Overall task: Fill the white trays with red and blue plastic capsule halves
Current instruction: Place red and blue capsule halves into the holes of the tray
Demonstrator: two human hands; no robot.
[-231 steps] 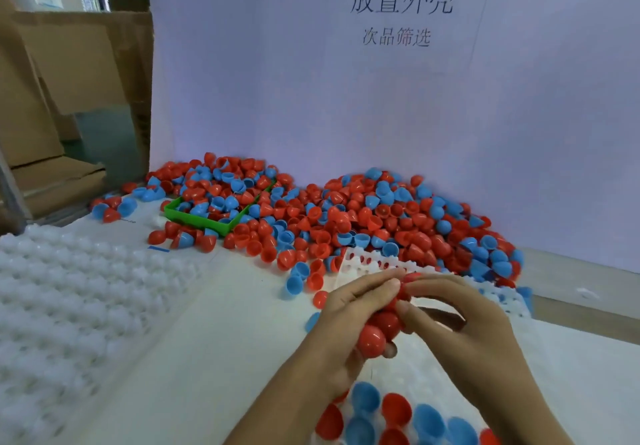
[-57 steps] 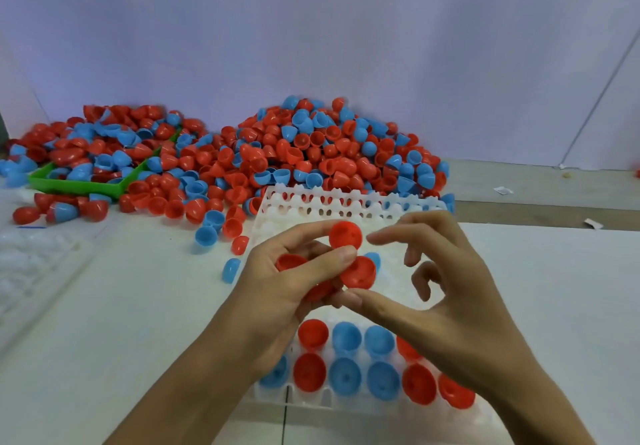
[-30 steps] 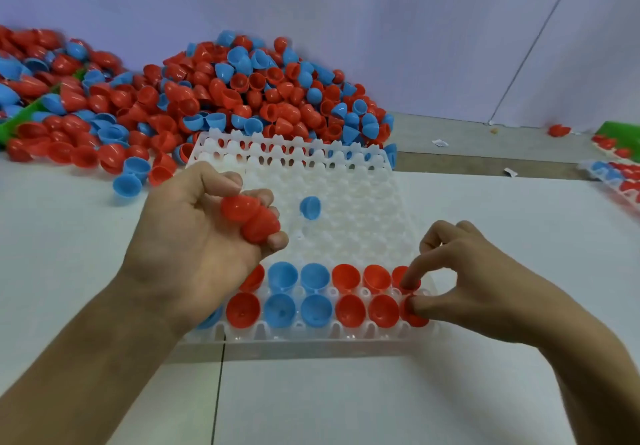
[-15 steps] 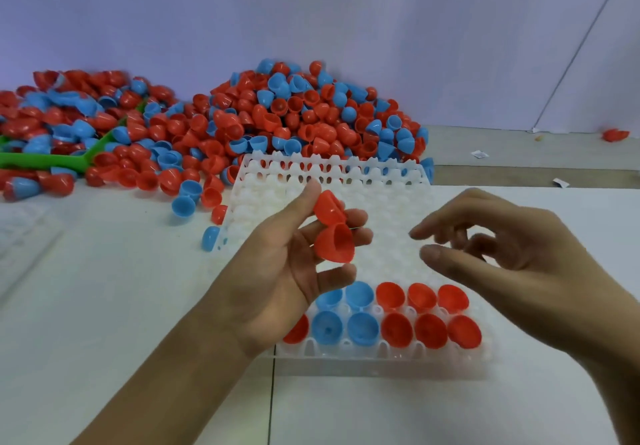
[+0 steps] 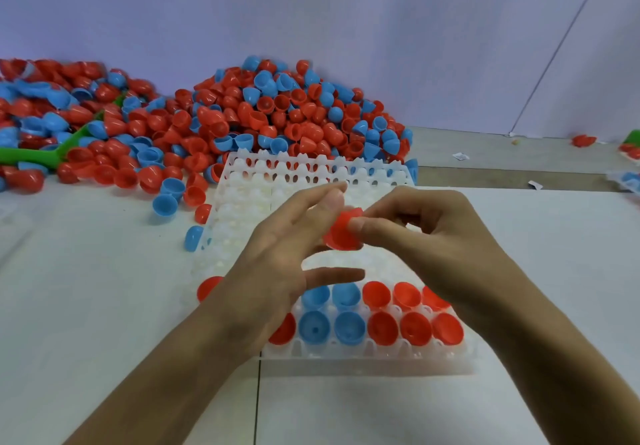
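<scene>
Frame centre: right hand (image 5: 426, 233) pinches a red capsule half (image 5: 341, 233) above the white tray (image 5: 242, 195); left hand (image 5: 277, 257) touches it, fingers relaxed. Empty pockets lie directly below, nearer the right hand.

I can read no text, label, brand or number anywhere in front of me: the purple wall (image 5: 346, 12) behind the pile is plain, and the small paper scraps (image 5: 460, 156) on the table are too tiny to read.
</scene>
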